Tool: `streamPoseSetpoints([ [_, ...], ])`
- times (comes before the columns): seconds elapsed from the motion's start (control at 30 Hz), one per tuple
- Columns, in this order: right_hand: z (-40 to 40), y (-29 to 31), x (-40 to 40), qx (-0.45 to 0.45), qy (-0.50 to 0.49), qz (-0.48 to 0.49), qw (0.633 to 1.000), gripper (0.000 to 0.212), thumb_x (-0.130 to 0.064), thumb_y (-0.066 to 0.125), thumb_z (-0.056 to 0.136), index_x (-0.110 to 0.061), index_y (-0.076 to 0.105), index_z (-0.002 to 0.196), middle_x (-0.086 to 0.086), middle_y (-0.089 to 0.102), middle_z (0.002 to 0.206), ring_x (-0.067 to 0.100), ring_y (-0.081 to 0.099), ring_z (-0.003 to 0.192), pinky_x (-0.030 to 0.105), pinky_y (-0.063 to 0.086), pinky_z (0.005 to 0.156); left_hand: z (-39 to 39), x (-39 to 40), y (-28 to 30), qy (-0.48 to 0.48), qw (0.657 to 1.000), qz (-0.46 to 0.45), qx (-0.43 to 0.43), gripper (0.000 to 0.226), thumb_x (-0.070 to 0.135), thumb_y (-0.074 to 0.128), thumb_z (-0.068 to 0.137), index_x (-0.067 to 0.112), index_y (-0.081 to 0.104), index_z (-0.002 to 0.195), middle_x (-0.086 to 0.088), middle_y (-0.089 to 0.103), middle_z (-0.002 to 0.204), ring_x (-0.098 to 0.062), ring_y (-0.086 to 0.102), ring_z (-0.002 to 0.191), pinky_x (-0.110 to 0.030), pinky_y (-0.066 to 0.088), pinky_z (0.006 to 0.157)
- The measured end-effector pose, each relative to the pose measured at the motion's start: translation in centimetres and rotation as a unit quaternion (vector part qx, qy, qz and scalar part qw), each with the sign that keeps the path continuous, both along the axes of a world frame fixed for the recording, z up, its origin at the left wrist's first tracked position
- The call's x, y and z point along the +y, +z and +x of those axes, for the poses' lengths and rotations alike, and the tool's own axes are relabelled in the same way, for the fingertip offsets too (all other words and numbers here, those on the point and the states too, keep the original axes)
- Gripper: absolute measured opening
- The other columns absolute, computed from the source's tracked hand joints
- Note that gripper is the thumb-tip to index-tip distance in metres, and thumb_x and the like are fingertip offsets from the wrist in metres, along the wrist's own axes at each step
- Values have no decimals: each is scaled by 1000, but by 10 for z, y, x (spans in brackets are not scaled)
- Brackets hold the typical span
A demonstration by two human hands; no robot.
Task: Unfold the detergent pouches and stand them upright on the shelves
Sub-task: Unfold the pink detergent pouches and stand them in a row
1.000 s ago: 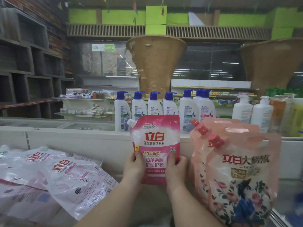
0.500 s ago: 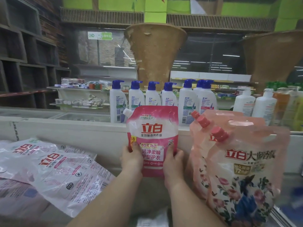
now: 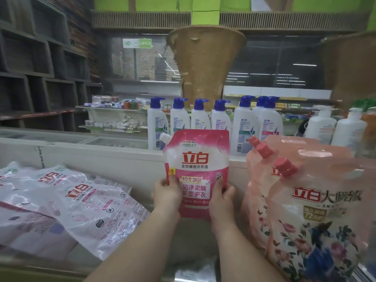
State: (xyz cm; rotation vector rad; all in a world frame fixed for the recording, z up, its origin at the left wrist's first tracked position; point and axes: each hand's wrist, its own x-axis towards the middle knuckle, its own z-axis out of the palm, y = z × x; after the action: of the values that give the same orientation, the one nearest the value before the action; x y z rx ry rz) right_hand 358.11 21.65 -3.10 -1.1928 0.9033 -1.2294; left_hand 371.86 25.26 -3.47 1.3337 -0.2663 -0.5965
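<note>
Two flowered pouches [image 3: 317, 216] already stand right of the pink pouch [image 3: 196, 171], which left hand [image 3: 166, 193] and right hand [image 3: 222, 197] grip upright by its lower edges. Several flat pouches [image 3: 67, 202] left of it remain.

There is just the one view, from a camera on the person's head, wide-angled so the straight edges bow near the borders. It faces forward and a little down, across a white ledge [image 3: 97, 157] toward a row of pump bottles [image 3: 200, 119] and the dim shop behind. It sits close: both forearms rise from the bottom edge, and the left hand [image 3: 167, 193] and right hand [image 3: 222, 197] meet the pink pouch [image 3: 196, 169] near the middle. The floral pouches [image 3: 317, 220] loom large at right, flat pouches [image 3: 67, 202] lie left. No second view shares the scene.
</note>
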Motion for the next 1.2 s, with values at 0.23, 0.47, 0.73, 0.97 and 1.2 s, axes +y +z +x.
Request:
streamPoseSetpoints([
  [0.23, 0, 6, 14, 26, -44, -27, 998, 44, -55, 43, 107, -13, 42, 121, 1, 64, 97, 14, 64, 78, 26, 45, 56, -25, 64, 45, -25, 998, -27, 59, 47, 53, 70, 92, 21, 53, 124, -10, 74, 109, -35, 77, 90, -58, 64, 77],
  [0.47, 5, 10, 20, 69, -102, -23, 992, 41, -52, 46, 108, -13, 46, 120, 15, 68, 110, 33, 69, 87, 37, 54, 72, -22, 115, 65, -73, 995, -46, 47, 38, 37, 53, 108, 12, 49, 136, -2, 63, 112, -9, 61, 87, -27, 41, 62],
  [0.73, 5, 28, 56, 62, -182, -47, 980, 39, -42, 54, 106, -10, 51, 129, 5, 60, 114, 28, 62, 98, 40, 50, 84, -22, 161, 72, -132, 989, -59, -22, 15, 33, 58, 105, 20, 62, 112, -3, 69, 121, -17, 65, 116, -49, 38, 118],
  [0.97, 25, 25, 111, 118, -145, -144, 972, 46, -32, 37, 113, -8, 65, 141, 13, 47, 157, 27, 41, 146, 41, 25, 125, -38, 208, 63, -120, 981, -98, -113, 29, 31, 54, 109, 9, 66, 93, 0, 60, 62, -15, 62, 55, -35, 56, 72],
  [1.2, 48, 25, 164, 99, -26, -148, 984, 43, -38, 48, 111, -14, 71, 137, -3, 48, 158, 11, 44, 143, 23, 27, 112, -34, 244, 71, -94, 981, -105, -136, 45, 41, 50, 109, 11, 53, 75, -5, 53, 61, -20, 52, 56, -35, 49, 67],
])
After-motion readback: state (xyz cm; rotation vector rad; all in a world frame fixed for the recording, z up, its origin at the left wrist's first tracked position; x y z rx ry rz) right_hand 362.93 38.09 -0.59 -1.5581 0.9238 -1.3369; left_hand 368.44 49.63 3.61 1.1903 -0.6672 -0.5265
